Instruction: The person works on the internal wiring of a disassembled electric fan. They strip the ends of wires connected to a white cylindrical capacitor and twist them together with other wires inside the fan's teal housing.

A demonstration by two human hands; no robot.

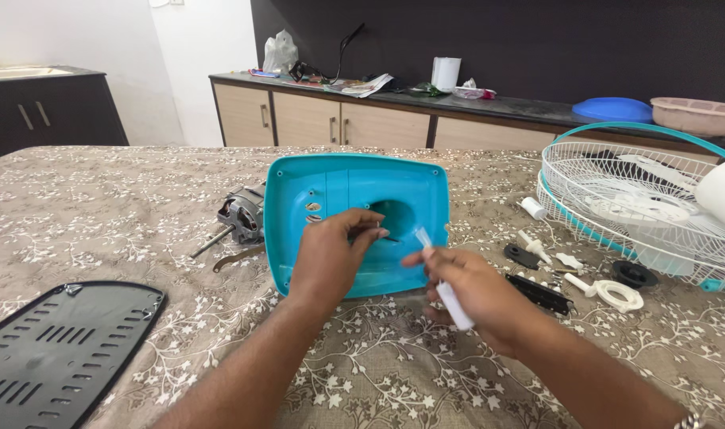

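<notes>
Two hands work at a blue fan base in the middle of the frame.
Left hand [330, 258] pinches something tiny against the blue fan base [354, 218] on the counter [124, 206]; right hand [473, 290] grips a white screwdriver [446, 286] just beside it.

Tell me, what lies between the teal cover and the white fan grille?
Head view: small loose parts on the tablecloth, white knobs and black caps, between teal cover and fan grille.

Two bare forearms reaching up from the lower frame, left hand [330, 258] at centre, palm down, fingers [368, 225] curled and pinched together, right hand [469, 290] right of centre, fingers closed in a loose fist
</notes>
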